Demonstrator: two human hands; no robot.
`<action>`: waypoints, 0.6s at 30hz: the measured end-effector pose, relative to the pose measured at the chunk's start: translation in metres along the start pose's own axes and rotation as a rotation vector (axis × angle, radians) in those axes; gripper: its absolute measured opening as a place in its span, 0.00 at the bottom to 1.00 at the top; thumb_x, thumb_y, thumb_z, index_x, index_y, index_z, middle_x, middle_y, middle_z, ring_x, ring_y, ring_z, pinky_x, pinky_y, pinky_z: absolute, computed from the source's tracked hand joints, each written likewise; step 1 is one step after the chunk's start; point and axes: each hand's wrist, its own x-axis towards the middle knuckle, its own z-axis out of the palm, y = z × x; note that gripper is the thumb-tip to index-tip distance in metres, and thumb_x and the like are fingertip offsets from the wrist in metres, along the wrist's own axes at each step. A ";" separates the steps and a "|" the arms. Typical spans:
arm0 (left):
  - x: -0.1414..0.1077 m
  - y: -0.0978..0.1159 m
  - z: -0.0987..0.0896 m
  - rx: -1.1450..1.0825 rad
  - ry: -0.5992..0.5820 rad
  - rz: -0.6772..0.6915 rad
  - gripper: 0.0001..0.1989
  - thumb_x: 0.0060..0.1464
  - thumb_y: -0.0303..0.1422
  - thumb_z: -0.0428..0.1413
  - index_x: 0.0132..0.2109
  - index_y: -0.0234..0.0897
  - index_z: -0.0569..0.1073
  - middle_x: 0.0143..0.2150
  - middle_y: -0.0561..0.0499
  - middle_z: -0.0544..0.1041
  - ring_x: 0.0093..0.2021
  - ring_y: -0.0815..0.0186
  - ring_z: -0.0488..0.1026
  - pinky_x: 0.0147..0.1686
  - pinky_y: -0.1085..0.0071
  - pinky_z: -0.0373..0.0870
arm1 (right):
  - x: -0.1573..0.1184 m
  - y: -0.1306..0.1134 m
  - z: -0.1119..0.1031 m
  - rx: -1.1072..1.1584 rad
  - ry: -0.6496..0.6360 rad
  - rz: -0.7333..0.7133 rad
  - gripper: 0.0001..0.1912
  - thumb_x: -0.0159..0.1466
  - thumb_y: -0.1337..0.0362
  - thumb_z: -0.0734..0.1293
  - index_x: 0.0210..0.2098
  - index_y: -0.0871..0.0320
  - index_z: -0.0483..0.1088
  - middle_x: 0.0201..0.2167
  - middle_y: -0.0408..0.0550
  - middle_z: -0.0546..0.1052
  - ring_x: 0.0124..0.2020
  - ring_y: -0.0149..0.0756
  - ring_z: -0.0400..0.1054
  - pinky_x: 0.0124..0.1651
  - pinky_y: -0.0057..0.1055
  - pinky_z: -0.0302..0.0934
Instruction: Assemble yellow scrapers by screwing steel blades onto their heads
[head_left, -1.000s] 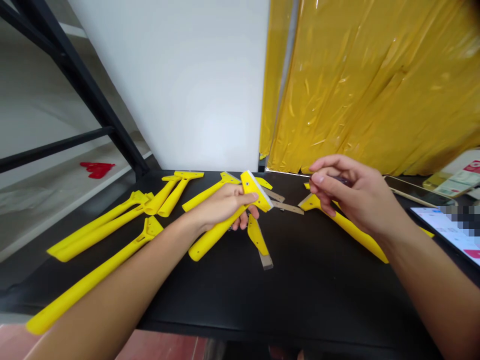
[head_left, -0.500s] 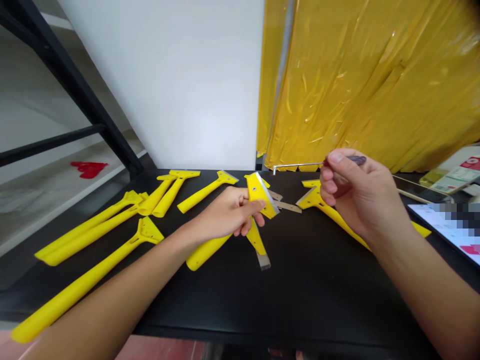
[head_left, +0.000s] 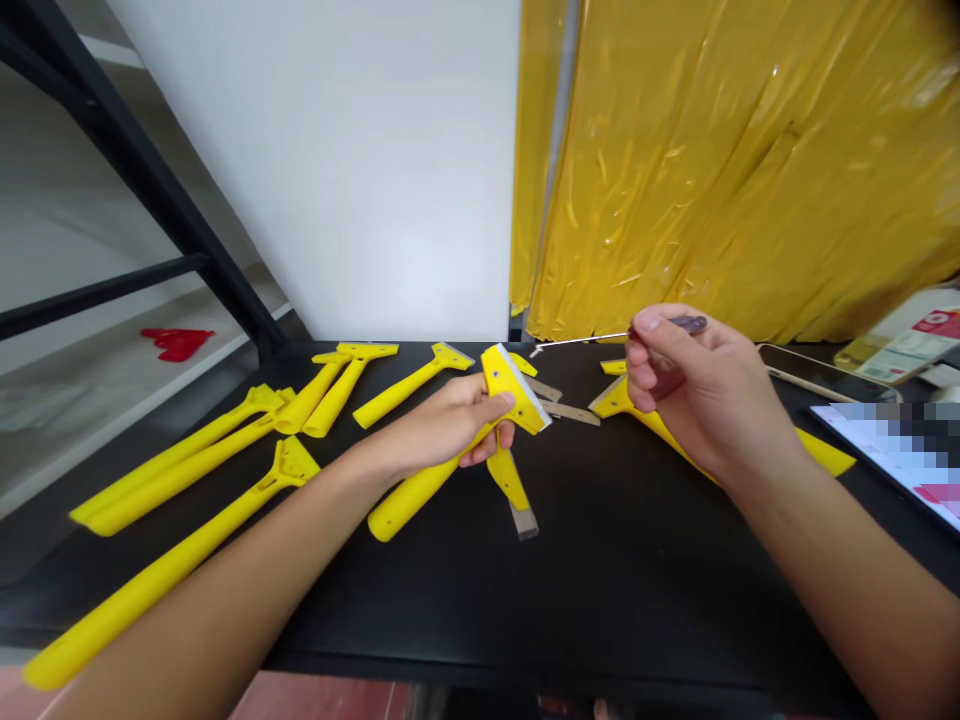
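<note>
My left hand is closed on a yellow scraper just below its head, thumb on the front face. A pale metal blade runs along the head's upper right edge, and two small screws or holes show on the face. The handle slants down and left beneath the hand. My right hand pinches a thin screwdriver by its dark handle, the shaft pointing left. A small metal piece, apparently a screw, sits at the tip, above and apart from the scraper head. Below my left hand lies a yellow head piece with a blade.
Several yellow scrapers lie at the left of the black table. Loose blades lie behind the held scraper. Another scraper rests partly under my right hand. Phones and a white box are at right.
The screwdriver tip has dropped slightly and moved left toward the scraper head, and the small piece on it has tilted. The scraper head has turned a little in my left hand.
</note>
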 end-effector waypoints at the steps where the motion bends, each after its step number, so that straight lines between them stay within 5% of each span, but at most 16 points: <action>1: 0.000 0.001 0.000 -0.018 -0.011 0.000 0.09 0.67 0.36 0.52 0.38 0.36 0.67 0.30 0.50 0.75 0.20 0.74 0.66 0.18 0.76 0.61 | 0.000 0.000 0.000 0.005 0.004 0.006 0.07 0.64 0.59 0.73 0.33 0.54 0.72 0.26 0.41 0.67 0.22 0.28 0.58 0.18 0.25 0.58; 10: 0.001 0.003 0.002 -0.176 -0.057 -0.075 0.07 0.63 0.34 0.54 0.41 0.34 0.70 0.30 0.47 0.77 0.19 0.72 0.67 0.18 0.75 0.61 | 0.000 0.003 0.002 0.033 -0.001 0.035 0.06 0.63 0.61 0.73 0.34 0.55 0.73 0.25 0.40 0.69 0.22 0.26 0.59 0.18 0.24 0.59; 18: 0.002 0.002 0.002 -0.133 -0.057 -0.108 0.23 0.68 0.48 0.47 0.40 0.32 0.73 0.28 0.46 0.77 0.18 0.72 0.64 0.16 0.76 0.59 | 0.001 0.004 0.002 0.064 0.012 0.025 0.06 0.63 0.63 0.73 0.33 0.56 0.73 0.24 0.40 0.70 0.21 0.27 0.59 0.17 0.24 0.59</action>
